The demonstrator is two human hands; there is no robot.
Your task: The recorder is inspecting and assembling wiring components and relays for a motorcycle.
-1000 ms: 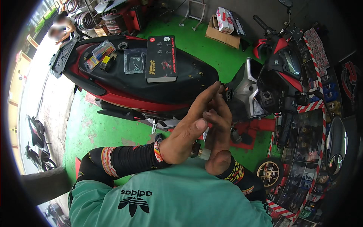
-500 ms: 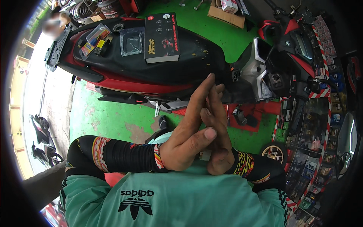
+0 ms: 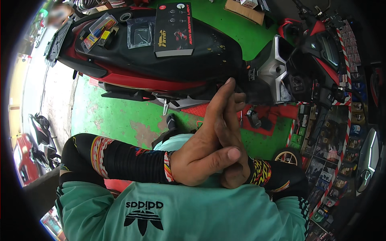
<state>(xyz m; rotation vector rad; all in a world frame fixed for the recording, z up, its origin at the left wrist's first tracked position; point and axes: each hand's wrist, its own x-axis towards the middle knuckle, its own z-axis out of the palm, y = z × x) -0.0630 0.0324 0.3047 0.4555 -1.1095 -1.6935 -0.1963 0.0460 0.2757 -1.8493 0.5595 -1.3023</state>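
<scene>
My left hand (image 3: 203, 146) and my right hand (image 3: 238, 160) are pressed palm to palm in front of my chest. Their fingers are stretched out, pointing away from me, and I see no object between them. Much of the right hand is hidden behind the left. Beyond the fingertips stands a red and black scooter (image 3: 148, 82) with a long black seat (image 3: 219, 52). On the seat lie a black light box (image 3: 173, 28), a clear plastic blister tray (image 3: 140, 34), a roll of tape (image 3: 125, 17) and several small packets (image 3: 95, 39).
The green floor (image 3: 102, 116) is worn in patches. A red mat (image 3: 265, 124) and a wheel (image 3: 287, 157) lie to the right, beside display cases (image 3: 325, 148) of small goods. Another motorcycle (image 3: 42, 136) is parked at the left. A cardboard box (image 3: 245, 13) sits behind the scooter.
My palms have come closer together, with the left thumb now lying across the right hand. The whole view has shifted slightly; the things on the seat keep their places.
</scene>
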